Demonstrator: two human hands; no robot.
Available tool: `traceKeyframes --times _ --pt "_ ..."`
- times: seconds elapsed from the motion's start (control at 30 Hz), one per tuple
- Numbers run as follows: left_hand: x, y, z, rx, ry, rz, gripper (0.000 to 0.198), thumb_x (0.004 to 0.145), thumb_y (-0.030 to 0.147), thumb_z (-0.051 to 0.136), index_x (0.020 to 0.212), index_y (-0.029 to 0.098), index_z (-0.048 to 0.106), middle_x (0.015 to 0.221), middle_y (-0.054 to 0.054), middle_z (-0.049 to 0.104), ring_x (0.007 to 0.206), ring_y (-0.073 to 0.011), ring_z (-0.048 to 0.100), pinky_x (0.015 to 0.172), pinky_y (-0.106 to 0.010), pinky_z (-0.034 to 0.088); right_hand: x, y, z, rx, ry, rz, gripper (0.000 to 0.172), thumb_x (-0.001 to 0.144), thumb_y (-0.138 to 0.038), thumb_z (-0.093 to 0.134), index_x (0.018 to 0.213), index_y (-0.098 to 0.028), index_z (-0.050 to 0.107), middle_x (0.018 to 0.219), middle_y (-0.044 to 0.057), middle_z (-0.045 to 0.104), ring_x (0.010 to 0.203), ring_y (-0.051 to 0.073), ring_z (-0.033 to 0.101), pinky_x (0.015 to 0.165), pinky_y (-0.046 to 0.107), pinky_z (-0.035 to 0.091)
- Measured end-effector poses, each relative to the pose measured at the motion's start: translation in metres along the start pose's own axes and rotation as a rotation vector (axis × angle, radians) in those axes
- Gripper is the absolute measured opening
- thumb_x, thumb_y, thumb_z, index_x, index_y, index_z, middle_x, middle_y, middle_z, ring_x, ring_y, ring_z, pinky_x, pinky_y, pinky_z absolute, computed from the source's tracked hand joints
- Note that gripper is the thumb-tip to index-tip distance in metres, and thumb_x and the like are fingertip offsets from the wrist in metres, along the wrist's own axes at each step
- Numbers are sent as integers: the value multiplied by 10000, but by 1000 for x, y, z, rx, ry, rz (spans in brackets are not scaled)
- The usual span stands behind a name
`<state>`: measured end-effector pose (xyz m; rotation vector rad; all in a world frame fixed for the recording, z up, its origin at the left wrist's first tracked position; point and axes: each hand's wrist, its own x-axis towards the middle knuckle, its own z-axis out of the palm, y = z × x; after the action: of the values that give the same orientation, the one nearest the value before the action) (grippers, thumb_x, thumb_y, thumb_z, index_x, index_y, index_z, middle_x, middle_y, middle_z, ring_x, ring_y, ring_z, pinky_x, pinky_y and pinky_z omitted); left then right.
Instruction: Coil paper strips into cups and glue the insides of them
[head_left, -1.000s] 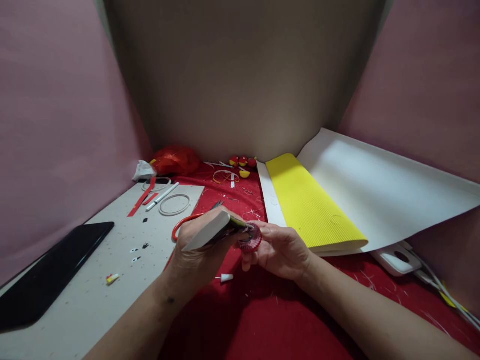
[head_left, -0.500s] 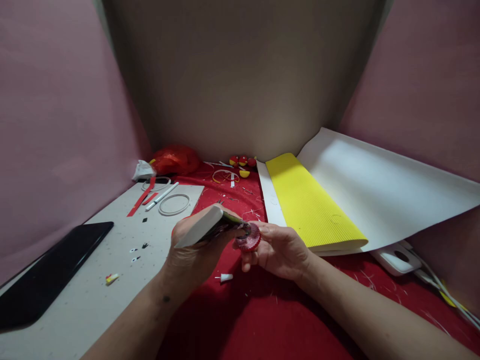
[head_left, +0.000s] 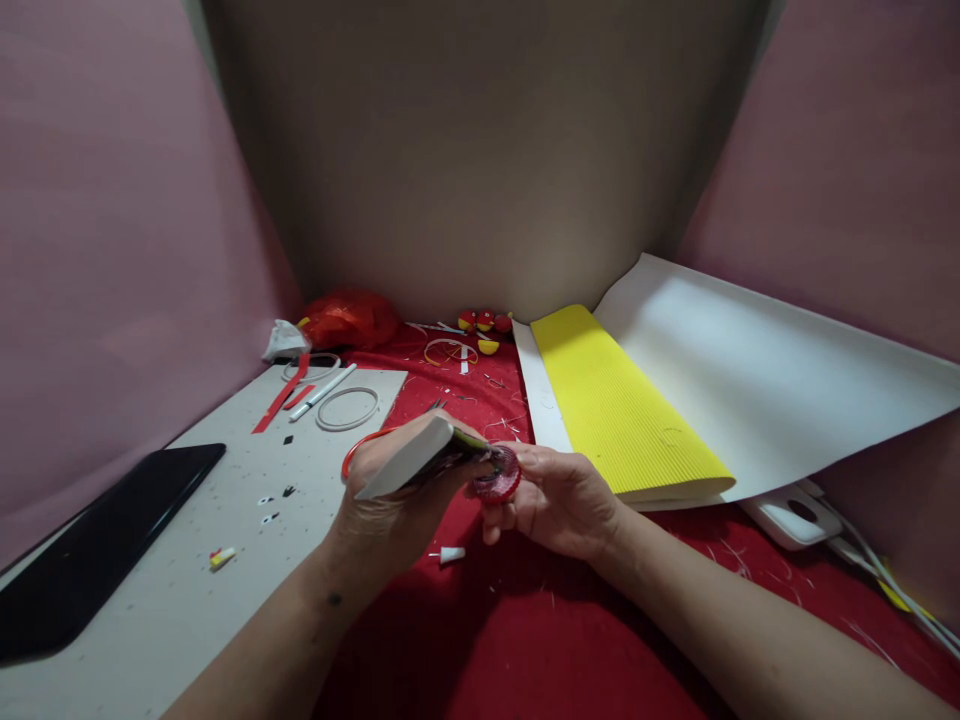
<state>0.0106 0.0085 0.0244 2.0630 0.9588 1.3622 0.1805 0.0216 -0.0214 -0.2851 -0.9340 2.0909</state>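
My left hand (head_left: pixel 397 490) is closed around a glue tube (head_left: pixel 409 460) with a broad white end and a dark label; its tip points right. Between the fingers of my right hand (head_left: pixel 559 495) is a small round piece of red corrugated paper (head_left: pixel 501 485), hollow side facing the tube. The tube's tip meets or nearly meets that hollow; fingers partly hide the spot. Below the hands, a white cap (head_left: pixel 451 555) with a thin pin lies on the red cloth (head_left: pixel 480 640). A red-orange loop (head_left: pixel 352 455) shows behind my left hand, most of it hidden.
Left, a grey board (head_left: pixel 247 590) bears a black slab (head_left: pixel 97 550), rings, red strips (head_left: pixel 281 395), a white pen (head_left: pixel 322 393) and a small yellow piece (head_left: pixel 222 559). Yellow corrugated sheet (head_left: pixel 622 410) and white paper (head_left: pixel 750 370) lie right. Red-yellow balls (head_left: pixel 485 321) sit behind.
My left hand and the tube have tilted slightly, exposing more of the red-orange loop behind. The red paper piece has turned a little in my right fingers.
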Motion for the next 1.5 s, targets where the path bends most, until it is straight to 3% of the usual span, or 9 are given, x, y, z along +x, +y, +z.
traceKeyframes --times 0.2,0.47,0.6,0.7,1.2,1.5 --pt "0 2 1 -25 49 10 63 767 179 619 705 189 620 650 26 619 597 -102 555 576 -224 468 0 1 -1 3 4 -5 196 731 -241 562 861 -105 615 807 76 624 664 190 604 638 373 508" --pt "-2 -5 0 -27 -19 42 120 751 122 613 661 176 555 630 24 545 587 -106 513 561 -241 430 1 0 0 16 9 9 180 733 -238 559 844 -107 612 781 66 629 650 192 608 632 370 506" --pt "-2 -5 -3 6 -75 107 90 769 93 584 747 174 617 685 5 576 637 -117 544 610 -248 441 0 1 -1 11 17 7 187 742 -245 550 851 -105 611 801 75 634 652 193 609 634 382 497" --pt "-2 -4 -4 -29 -52 125 97 774 109 585 814 174 645 701 -9 600 621 -121 555 606 -254 454 0 2 -3 13 23 13 184 742 -250 554 851 -113 612 803 74 636 649 190 608 635 383 496" --pt "1 0 -4 39 39 59 65 769 133 609 728 184 613 668 17 606 568 -87 535 535 -211 439 1 3 -6 37 31 45 249 745 -272 583 913 -93 624 839 90 644 633 181 626 652 377 505" --pt "0 3 0 34 -21 132 81 787 115 583 755 181 615 672 16 629 590 -98 582 577 -224 468 2 2 -4 9 -10 24 214 767 -265 546 868 -91 622 820 94 653 636 181 616 632 362 506"
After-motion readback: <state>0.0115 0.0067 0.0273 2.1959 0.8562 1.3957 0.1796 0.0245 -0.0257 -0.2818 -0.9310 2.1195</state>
